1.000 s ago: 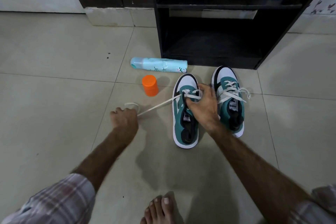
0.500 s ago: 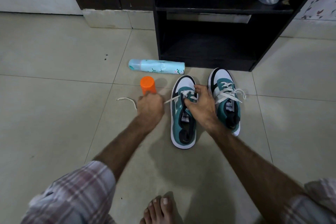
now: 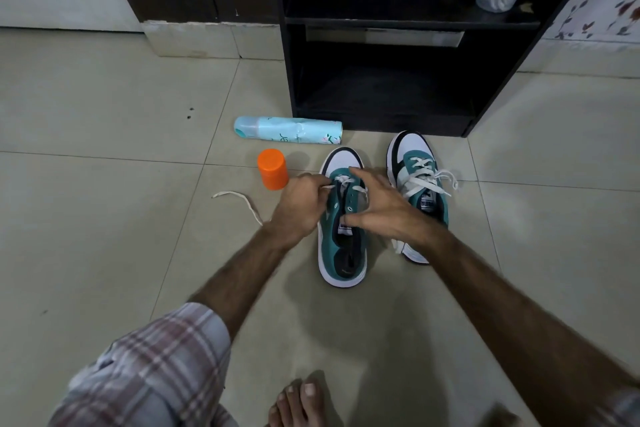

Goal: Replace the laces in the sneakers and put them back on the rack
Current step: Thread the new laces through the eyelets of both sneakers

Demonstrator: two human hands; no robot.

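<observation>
Lace (image 3: 341, 181): soft, limp, light; only the stiff tip feeds an eyelet, so pinch near the tip. It sits in the front eyelets of the left sneaker (image 3: 343, 236), on the floor before the rack (image 3: 381, 87). Left hand (image 3: 299, 206) pinches it; its tail (image 3: 239, 199) trails on the tile. Right hand (image 3: 381, 210): wide grip, fingers spread over the tongue. Right sneaker (image 3: 420, 191) looks laced. Orange cap (image 3: 273, 169), spray can (image 3: 287, 129) close by.
</observation>
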